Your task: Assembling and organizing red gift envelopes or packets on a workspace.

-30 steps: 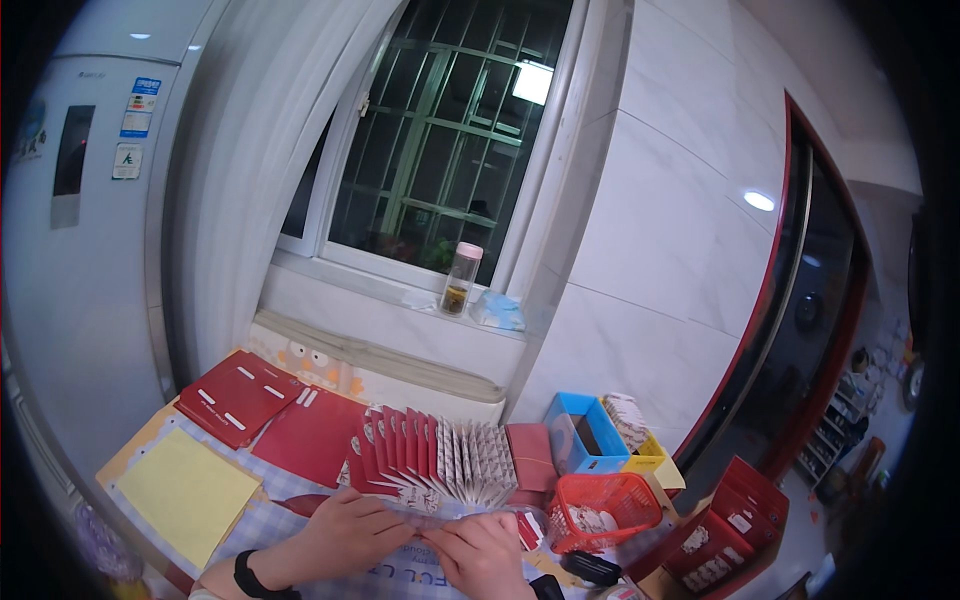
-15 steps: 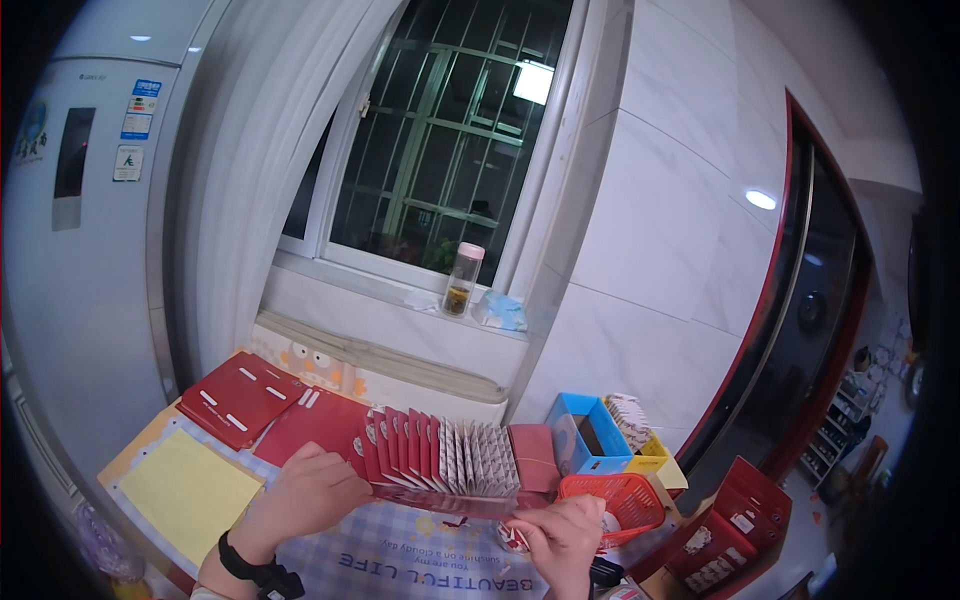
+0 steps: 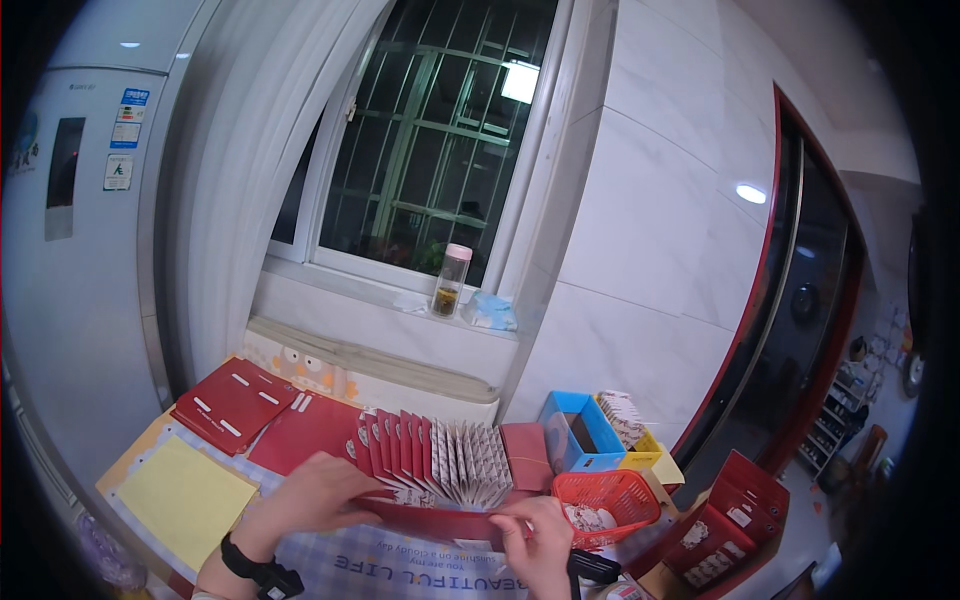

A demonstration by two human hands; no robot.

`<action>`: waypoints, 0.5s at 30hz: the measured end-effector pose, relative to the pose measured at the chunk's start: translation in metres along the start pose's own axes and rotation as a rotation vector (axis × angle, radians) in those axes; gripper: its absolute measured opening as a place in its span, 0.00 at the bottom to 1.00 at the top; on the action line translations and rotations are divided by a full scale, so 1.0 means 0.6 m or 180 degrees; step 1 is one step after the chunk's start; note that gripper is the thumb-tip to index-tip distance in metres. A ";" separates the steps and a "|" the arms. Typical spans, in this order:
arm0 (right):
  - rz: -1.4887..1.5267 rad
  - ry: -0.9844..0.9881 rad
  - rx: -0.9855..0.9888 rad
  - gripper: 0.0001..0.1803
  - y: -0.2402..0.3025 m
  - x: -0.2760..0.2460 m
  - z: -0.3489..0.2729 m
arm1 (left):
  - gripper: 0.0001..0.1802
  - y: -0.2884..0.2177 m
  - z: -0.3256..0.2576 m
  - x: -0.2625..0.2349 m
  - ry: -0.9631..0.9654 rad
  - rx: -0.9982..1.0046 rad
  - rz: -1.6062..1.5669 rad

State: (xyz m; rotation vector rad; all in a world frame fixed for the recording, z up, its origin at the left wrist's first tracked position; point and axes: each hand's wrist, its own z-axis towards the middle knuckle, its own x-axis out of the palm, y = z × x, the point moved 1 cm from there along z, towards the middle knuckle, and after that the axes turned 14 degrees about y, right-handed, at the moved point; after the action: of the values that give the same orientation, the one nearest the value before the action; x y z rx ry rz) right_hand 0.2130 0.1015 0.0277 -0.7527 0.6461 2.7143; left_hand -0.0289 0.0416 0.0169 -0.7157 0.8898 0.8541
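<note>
A red cardboard box [image 3: 308, 432] lies open in front of me, holding a row of upright packets, red ones [image 3: 395, 445] on the left and white patterned ones [image 3: 470, 462] on the right. My left hand [image 3: 322, 493] grips the left end of the box's near red flap [image 3: 435, 522], fingers bent over its edge. Thumb and fingers of my right hand [image 3: 537, 535] pinch that flap's right end. The flap stretches between both hands, raised in front of the packets.
Flat red cardboard pieces [image 3: 235, 402] and a yellow sheet [image 3: 185, 496] lie on the left. To the right stand a red basket [image 3: 605, 484], a blue bin [image 3: 582, 432] and a yellow bin [image 3: 640, 457]. A red box [image 3: 725, 520] stands beyond the table's right side.
My right hand has moved left onto the flap; the small patterned piece by its fingers no longer shows there. The flap now shows more of its red face. The view has shifted slightly.
</note>
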 end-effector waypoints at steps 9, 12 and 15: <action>-0.0435 -0.0328 -0.0290 0.26 0.016 0.005 0.010 | 0.14 0.005 -0.004 0.023 -0.0699 -0.0287 -0.0627; -0.0197 -0.0488 0.0131 0.29 -0.045 0.007 0.011 | 0.12 0.018 -0.007 0.013 -0.1284 -0.0617 -0.1301; 0.1095 -0.0323 0.0540 0.31 -0.096 0.030 0.008 | 0.14 0.044 -0.006 0.032 -0.1631 -0.0415 -0.2465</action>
State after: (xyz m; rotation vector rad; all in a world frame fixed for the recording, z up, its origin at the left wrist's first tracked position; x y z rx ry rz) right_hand 0.2159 0.1559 0.0015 -0.4969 1.0508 2.9257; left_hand -0.0458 0.0572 -0.0064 -0.8189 0.0625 0.3599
